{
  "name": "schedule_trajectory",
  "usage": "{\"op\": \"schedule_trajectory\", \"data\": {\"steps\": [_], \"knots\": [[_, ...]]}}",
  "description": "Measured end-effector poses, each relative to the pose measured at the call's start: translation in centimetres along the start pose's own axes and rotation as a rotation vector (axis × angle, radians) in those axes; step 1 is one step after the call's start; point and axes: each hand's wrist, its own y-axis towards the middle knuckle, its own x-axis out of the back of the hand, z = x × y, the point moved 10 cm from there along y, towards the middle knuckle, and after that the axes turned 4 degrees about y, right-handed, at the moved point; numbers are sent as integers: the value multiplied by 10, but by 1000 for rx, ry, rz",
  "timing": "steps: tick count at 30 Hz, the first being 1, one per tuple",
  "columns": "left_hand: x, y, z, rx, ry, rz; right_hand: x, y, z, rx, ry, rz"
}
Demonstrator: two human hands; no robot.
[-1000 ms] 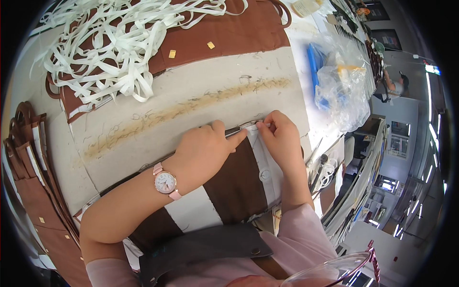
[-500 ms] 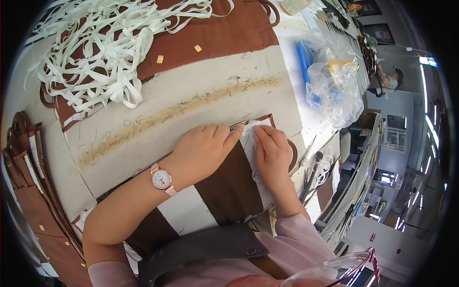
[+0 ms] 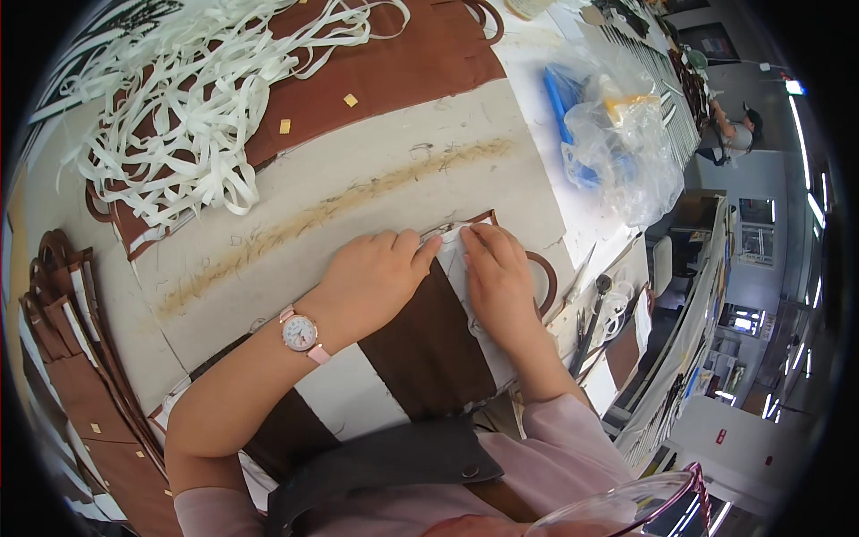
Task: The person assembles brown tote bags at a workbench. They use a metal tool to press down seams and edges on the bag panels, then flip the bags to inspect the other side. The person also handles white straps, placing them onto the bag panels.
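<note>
A dark brown panel with white bands [image 3: 429, 345] lies in front of me, its far edge on the pale board. My left hand [image 3: 371, 282], a pink-strapped watch [image 3: 300, 334] at its wrist, is closed at that far edge. Its thumb and curled fingers pinch the edge by a short white strip [image 3: 454, 231]. Just right of it, my right hand [image 3: 501, 277] is closed too, with fingertips pressed on the white strip at the panel's far right corner. The fingertips partly cover the strip. A brown loop handle [image 3: 548, 279] sticks out beside my right hand.
White tape [image 3: 210, 116] lies tangled over a brown panel [image 3: 376, 67] at the far left. Stacked brown panels [image 3: 98, 394] stand at the left. Far right are clear plastic bags [image 3: 626, 134] around a blue item; nearer are scissors [image 3: 591, 313]. Another person [image 3: 729, 134] is in the background.
My right hand has shifted slightly left and away from me, nearer my left fingertips. My left hand stays at the panel edge. The whole view has turned a little.
</note>
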Motion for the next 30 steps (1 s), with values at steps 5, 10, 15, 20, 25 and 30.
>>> {"op": "schedule_trajectory", "data": {"steps": [5, 10, 15, 20, 25, 30], "knots": [[22, 47, 4, 62, -69, -110, 0, -8, -7, -42, 100, -129], [3, 71, 6, 80, -97, -162, 3, -8, -7, -27, 103, -220], [-7, 78, -3, 25, -17, -111, 4, -12, -8, -41, 103, -278], [-9, 85, -6, 13, 16, -121, 3, -10, -6, -13, 14, -281], [-17, 82, 10, 209, -151, -171, 5, -13, -11, -24, 23, -287], [-18, 68, 21, 353, -271, -95, 6, -12, -11, -49, -4, -252]]}}
